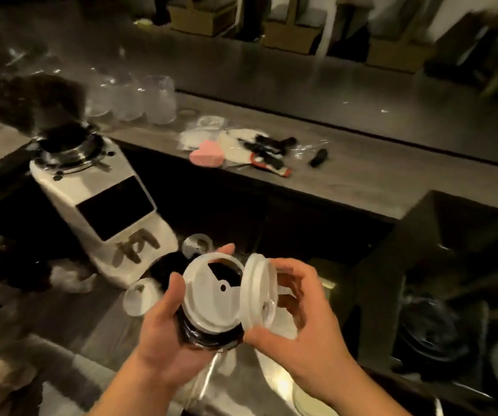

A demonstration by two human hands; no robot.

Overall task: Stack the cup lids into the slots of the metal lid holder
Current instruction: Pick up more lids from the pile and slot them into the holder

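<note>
At lower centre the left hand (pixel 166 334) grips a lid stack (pixel 211 298), white lid on top; the right hand (pixel 301 340) pinches 1 translucent lid (pixel 258 295) on edge against it. 2 loose lids (pixel 139 298) lie just beyond, near a white coffee grinder (pixel 100 199).

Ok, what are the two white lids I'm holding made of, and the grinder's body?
Flat lid in the left hand: likely thin plastic, milky, matte, cleanly cut opening. Tilted lid in the right hand: same plastic, slightly see-through. Grinder body: smooth white shell, painted metal or plastic; hard to tell.
</note>
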